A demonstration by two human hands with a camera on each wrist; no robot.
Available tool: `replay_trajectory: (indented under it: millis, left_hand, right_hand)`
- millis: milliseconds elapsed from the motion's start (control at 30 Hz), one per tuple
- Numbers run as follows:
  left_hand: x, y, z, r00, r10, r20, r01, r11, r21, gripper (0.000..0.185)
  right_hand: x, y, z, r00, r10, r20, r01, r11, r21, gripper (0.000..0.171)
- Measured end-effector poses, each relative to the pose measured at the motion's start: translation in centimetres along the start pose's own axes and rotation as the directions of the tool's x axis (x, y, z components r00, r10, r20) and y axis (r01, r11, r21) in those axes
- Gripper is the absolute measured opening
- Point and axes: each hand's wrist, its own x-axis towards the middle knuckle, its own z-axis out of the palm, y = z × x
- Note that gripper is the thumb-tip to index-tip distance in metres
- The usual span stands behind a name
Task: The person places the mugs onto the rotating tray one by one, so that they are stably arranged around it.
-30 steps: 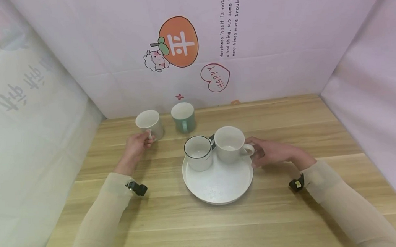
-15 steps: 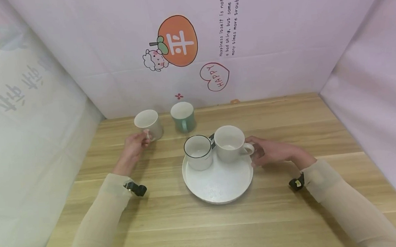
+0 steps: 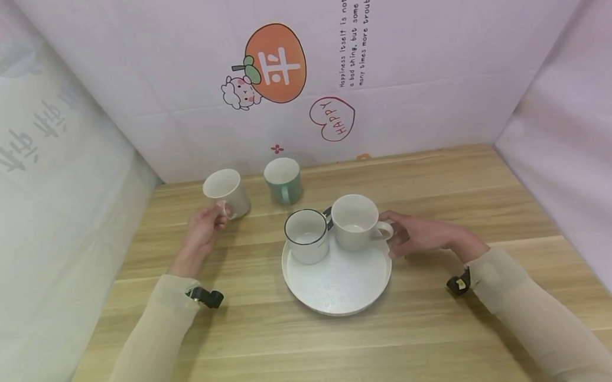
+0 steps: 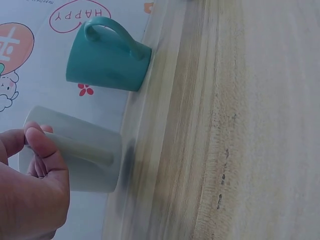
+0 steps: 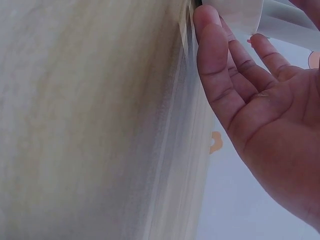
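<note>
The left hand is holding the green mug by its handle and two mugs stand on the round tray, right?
Not the green mug: the left wrist view shows the left hand holding the off-white mug by its handle. Two mugs do stand on the tray.

pale mug [image 3: 239, 201] | teal mug [image 3: 291, 192] | black-rimmed mug [image 3: 309, 251] | white tray [image 3: 339, 289] | orange-printed backdrop [image 3: 426, 82]

Booth [image 3: 564, 155]: printed sheets [image 3: 424, 58] around tabletop [image 3: 350, 359]
</note>
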Motion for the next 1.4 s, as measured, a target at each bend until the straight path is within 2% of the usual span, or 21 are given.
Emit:
replay_trajectory:
  millis: [267,500,700,1067,1400]
  left_hand:
    - [-1.1,0.2,0.0,1.0,0.018,0.016,-0.018,1.0,-0.019,0.024]
    - [-2.0,0.3,0.0,1.0,0.023,0.021,-0.023,0.999,0.027,0.021]
    - [-2.8,0.3,-0.1,0.997,0.035,0.075,-0.036,0.999,0.012,0.024]
    - [-5.0,1.6,1.5,0.986,0.071,0.149,-0.064,0.997,-0.051,0.02]
    - [-6.7,2.8,2.9,0.982,0.068,0.176,-0.067,0.998,-0.015,0.024]
  right_hand:
    - [0.0,0.1,0.0,1.0,0.002,0.005,-0.002,1.0,0.006,0.079]
    - [0.0,0.0,0.0,1.0,0.012,0.003,-0.012,1.0,0.011,0.08]
    - [0.0,-0.1,0.0,1.0,0.008,0.003,-0.008,1.0,0.003,0.079]
    - [0.0,0.0,0.0,1.0,0.003,-0.003,-0.003,1.0,-0.008,0.079]
    - [-0.1,0.1,0.1,1.0,0.01,-0.007,-0.01,1.0,-0.005,0.079]
